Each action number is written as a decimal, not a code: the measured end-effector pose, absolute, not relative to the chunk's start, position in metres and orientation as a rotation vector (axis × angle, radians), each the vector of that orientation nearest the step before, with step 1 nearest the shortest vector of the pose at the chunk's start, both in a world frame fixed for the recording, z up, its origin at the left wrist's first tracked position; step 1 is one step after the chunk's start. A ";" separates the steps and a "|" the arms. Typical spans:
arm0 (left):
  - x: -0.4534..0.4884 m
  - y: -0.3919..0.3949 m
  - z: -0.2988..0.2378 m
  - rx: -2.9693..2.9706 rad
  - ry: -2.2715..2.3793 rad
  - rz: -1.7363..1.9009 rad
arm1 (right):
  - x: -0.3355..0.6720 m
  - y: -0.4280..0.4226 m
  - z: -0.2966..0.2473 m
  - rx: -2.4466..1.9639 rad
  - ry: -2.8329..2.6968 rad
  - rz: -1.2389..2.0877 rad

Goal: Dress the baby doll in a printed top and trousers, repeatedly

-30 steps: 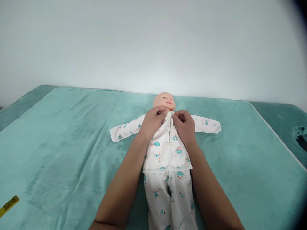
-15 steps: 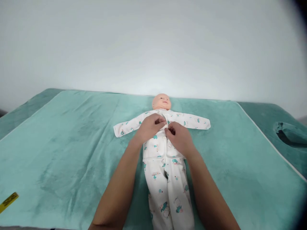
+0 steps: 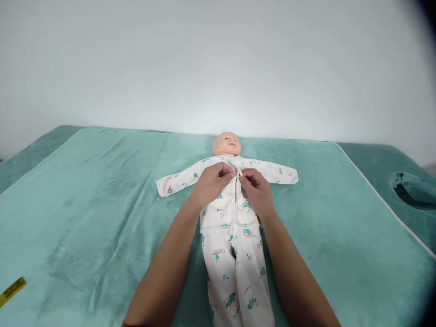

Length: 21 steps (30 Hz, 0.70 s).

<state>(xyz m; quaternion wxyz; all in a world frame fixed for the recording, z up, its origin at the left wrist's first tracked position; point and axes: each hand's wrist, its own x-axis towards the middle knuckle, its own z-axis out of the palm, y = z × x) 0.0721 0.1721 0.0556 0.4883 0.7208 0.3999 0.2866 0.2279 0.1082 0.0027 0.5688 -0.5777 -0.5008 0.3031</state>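
Note:
A baby doll [image 3: 226, 143] lies on its back with its sleeves stretched out to both sides. It wears a white printed jacket [image 3: 218, 213] and matching trousers [image 3: 221, 272], which have a small dark gap at the crotch. At the chest my left hand [image 3: 214, 180] pinches the left front edge of the jacket. My right hand [image 3: 256, 188] pinches the right front edge just beside it. A narrow gap shows between the two edges there. The fingertips partly hide the fastening; lower down, the fronts lie together.
A light green cloth [image 3: 102, 204] with shallow creases covers the table. Darker green fabric [image 3: 381, 163] shows at its sides. A clear plastic object with a black strip [image 3: 412, 190] lies at the far right, a yellow tape strip [image 3: 13, 290] at lower left. Behind stands a pale wall [image 3: 218, 68].
My hands have drawn slightly apart at the chest, with the jacket edges still pinched. The doll appears slightly further left in view.

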 end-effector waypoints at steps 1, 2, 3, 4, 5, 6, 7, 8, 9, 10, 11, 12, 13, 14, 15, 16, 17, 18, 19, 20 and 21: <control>0.073 0.172 0.056 1.725 0.973 0.700 | 0.228 0.109 0.003 -1.346 -1.161 0.728; 0.074 0.171 0.057 1.699 0.969 0.702 | 0.229 0.109 0.003 -1.331 -1.153 0.744; 0.074 0.171 0.058 1.672 0.960 0.704 | 0.229 0.109 0.004 -1.310 -1.157 0.754; 0.074 0.171 0.058 1.646 0.949 0.704 | 0.229 0.109 0.005 -1.288 -1.178 0.757; 0.074 0.171 0.058 1.624 0.937 0.705 | 0.230 0.109 0.006 -1.266 -1.202 0.756; 0.074 0.171 0.058 1.609 0.928 0.707 | 0.230 0.109 0.007 -1.248 -1.223 0.752; 0.074 0.171 0.058 1.600 0.927 0.713 | 0.231 0.109 0.007 -1.236 -1.238 0.749; 0.075 0.171 0.058 1.598 0.934 0.721 | 0.231 0.109 0.007 -1.226 -1.247 0.749; 0.075 0.171 0.057 1.601 0.946 0.733 | 0.232 0.109 0.007 -1.216 -1.251 0.749; 0.075 0.171 0.057 1.605 0.959 0.744 | 0.233 0.109 0.006 -1.200 -1.255 0.746; 0.076 0.171 0.057 1.610 0.969 0.751 | 0.234 0.109 0.006 -1.180 -1.261 0.742; 0.076 0.171 0.058 1.611 0.973 0.753 | 0.234 0.110 0.005 -1.157 -1.269 0.740; 0.077 0.171 0.058 1.609 0.974 0.751 | 0.235 0.110 0.005 -1.138 -1.276 0.742; 0.076 0.171 0.059 1.605 0.974 0.748 | 0.236 0.110 0.005 -1.127 -1.276 0.751; 0.076 0.171 0.059 1.599 0.976 0.741 | 0.236 0.110 0.005 -1.125 -1.273 0.768; 0.076 0.171 0.060 1.595 0.979 0.733 | 0.236 0.110 0.006 -1.130 -1.266 0.788; 0.075 0.171 0.060 1.594 0.981 0.722 | 0.236 0.110 0.006 -1.143 -1.259 0.805; 0.074 0.172 0.061 1.599 0.977 0.709 | 0.236 0.110 0.006 -1.157 -1.251 0.809; 0.073 0.172 0.061 1.609 0.970 0.700 | 0.235 0.110 0.006 -1.171 -1.246 0.801; 0.072 0.171 0.061 1.623 0.959 0.692 | 0.234 0.110 0.006 -1.188 -1.242 0.789; 0.072 0.171 0.061 1.640 0.949 0.685 | 0.233 0.110 0.006 -1.208 -1.238 0.775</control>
